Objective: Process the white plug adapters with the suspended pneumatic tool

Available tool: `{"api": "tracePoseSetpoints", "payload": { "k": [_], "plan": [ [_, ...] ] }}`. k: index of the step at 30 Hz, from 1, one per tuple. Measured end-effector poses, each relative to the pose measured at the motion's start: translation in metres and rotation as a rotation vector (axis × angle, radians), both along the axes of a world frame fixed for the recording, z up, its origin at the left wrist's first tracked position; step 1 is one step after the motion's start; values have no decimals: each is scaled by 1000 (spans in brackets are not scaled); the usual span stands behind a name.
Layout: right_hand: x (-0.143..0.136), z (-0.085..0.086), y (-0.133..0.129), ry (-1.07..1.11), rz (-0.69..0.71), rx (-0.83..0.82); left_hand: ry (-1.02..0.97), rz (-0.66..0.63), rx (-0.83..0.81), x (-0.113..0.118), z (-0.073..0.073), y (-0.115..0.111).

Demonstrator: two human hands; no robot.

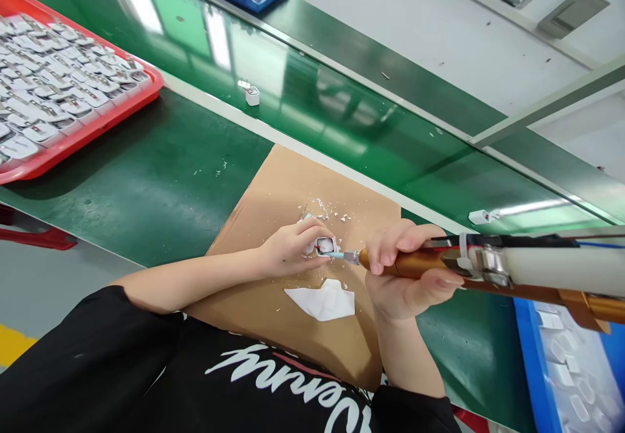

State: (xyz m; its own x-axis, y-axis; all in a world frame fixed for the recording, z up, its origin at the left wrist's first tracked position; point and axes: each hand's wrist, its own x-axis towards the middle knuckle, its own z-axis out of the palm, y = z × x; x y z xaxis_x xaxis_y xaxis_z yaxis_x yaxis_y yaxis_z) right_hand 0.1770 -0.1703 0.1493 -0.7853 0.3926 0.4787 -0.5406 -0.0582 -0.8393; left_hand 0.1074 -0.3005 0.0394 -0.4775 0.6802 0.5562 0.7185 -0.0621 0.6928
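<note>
Head view: scraps (321,208) and cloth (322,301) flank white casing (325,245).

One red plastic tray (157,83) lies at ten o'clock, two blue plastic trays (258,4) (532,361) at eleven and four; outside them: three white boxy plastic housings (325,245) (252,96) (478,217), one copper-coloured metal gun (424,263), one white cloth (322,301), two bare hands (295,247) (403,283).

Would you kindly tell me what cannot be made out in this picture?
In the head view:
- White housing: partly hidden by the left hand; details inside are too small.
- Orange and white tool: partly covered by the right hand; far end cut off by the right edge.
- Red tray: cut off by the left edge.
- Blue bin: cut off by the right and bottom edges.
</note>
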Motion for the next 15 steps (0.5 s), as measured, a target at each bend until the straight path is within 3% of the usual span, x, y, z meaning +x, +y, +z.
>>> {"api": "tracePoseSetpoints", "payload": {
  "k": [15],
  "plan": [
    [-1, 3, -1, -14, 10, 22, -31, -1, 3, 1, 1, -1]
  ]
}}
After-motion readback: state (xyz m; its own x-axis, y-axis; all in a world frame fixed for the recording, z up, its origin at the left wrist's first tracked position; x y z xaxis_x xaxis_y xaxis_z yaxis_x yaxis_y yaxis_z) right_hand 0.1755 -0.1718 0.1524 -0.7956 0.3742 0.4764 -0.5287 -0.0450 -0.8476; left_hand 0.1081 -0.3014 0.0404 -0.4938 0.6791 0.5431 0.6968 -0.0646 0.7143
